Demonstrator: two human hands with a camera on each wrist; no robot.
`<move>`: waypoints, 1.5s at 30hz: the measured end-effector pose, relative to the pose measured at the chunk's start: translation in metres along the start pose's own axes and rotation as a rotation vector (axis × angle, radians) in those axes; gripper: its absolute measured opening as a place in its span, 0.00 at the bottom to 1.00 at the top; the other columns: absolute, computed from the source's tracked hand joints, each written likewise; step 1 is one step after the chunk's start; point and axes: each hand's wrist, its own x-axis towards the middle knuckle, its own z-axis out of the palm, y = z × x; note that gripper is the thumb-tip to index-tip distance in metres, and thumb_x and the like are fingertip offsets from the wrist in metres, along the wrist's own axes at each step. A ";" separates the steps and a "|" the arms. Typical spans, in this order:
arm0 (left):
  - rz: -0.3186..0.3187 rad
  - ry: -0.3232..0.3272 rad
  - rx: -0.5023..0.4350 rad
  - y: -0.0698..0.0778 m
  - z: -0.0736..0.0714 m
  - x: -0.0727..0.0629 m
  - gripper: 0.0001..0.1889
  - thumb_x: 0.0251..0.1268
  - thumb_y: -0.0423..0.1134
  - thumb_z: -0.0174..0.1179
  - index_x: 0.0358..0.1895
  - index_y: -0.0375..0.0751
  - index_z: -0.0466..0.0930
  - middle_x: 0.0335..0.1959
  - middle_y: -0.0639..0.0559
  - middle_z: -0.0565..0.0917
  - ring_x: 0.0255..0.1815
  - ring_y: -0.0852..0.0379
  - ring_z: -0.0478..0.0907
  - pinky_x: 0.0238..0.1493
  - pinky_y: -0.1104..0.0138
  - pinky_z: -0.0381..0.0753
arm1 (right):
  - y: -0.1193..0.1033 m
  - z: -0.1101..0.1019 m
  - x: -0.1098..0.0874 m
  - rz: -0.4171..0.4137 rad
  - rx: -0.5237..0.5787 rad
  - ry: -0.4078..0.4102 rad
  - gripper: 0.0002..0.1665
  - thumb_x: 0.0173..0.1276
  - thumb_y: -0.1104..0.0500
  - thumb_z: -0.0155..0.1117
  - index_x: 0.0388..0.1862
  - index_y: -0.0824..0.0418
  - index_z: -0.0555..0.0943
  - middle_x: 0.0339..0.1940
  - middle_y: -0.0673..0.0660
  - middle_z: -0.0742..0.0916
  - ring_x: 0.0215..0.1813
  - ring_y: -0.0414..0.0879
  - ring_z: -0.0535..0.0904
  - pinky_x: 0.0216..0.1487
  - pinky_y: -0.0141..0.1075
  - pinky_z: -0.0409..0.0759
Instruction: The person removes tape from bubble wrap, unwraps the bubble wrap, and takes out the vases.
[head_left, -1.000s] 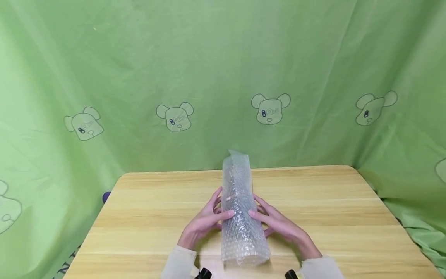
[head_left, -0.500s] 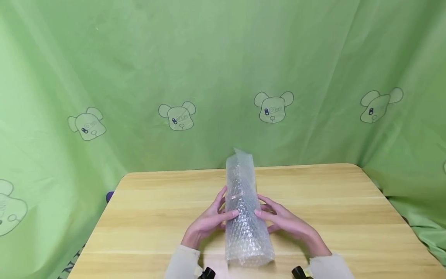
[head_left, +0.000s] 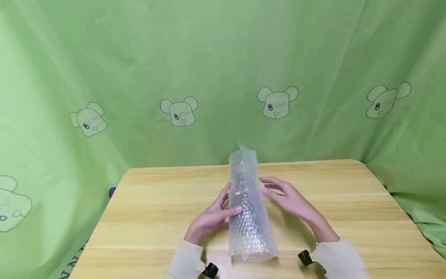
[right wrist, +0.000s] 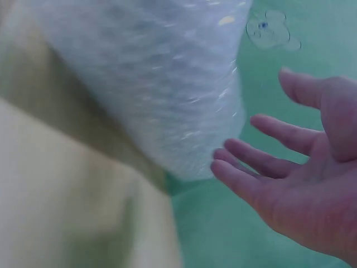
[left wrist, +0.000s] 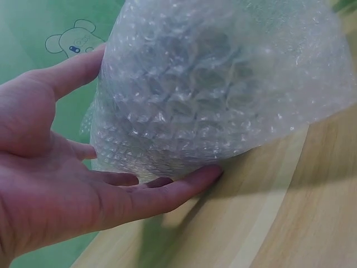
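A long roll of clear bubble wrap [head_left: 249,217] lies lengthwise on the table, its far end reaching the back edge with a loose corner sticking up. Something darker shows faintly through the layers. My left hand [head_left: 214,217] holds the roll from its left side, thumb on top and fingers along the flank. In the left wrist view the fingers of that hand [left wrist: 83,190] reach under the wrap's lower side. My right hand [head_left: 292,197] is at the roll's right side with fingers loosely spread. The right wrist view shows this hand [right wrist: 301,173] holding nothing, fingertips near the wrap.
The wooden table [head_left: 156,201] has rounded back corners. Behind and around it hangs a green curtain [head_left: 216,58] printed with bear heads. A small purple object [head_left: 112,192] peeks out past the table's left edge.
My right hand has let go of the roll and moved up and to the right. The left hand keeps its hold. The whole head view has shifted slightly.
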 end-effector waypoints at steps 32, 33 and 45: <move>-0.002 -0.002 0.085 -0.002 0.001 -0.001 0.54 0.70 0.42 0.66 0.84 0.64 0.32 0.84 0.34 0.36 0.76 0.33 0.61 0.57 0.45 0.83 | -0.057 0.040 0.057 -0.332 -0.613 -0.258 0.06 0.66 0.68 0.71 0.41 0.65 0.90 0.47 0.58 0.88 0.51 0.53 0.82 0.56 0.47 0.85; -0.002 -0.004 0.090 -0.001 0.001 -0.001 0.54 0.70 0.43 0.66 0.84 0.64 0.32 0.83 0.33 0.36 0.77 0.33 0.59 0.58 0.45 0.83 | -0.057 0.039 0.058 -0.328 -0.617 -0.265 0.06 0.66 0.67 0.71 0.41 0.64 0.90 0.46 0.57 0.88 0.51 0.53 0.82 0.56 0.46 0.85; 0.005 0.000 0.102 0.000 0.002 -0.002 0.54 0.71 0.42 0.66 0.85 0.63 0.32 0.84 0.33 0.37 0.77 0.33 0.60 0.57 0.45 0.84 | -0.059 0.041 0.063 -0.270 -0.618 -0.276 0.03 0.63 0.67 0.74 0.36 0.63 0.90 0.37 0.53 0.88 0.41 0.46 0.83 0.49 0.40 0.86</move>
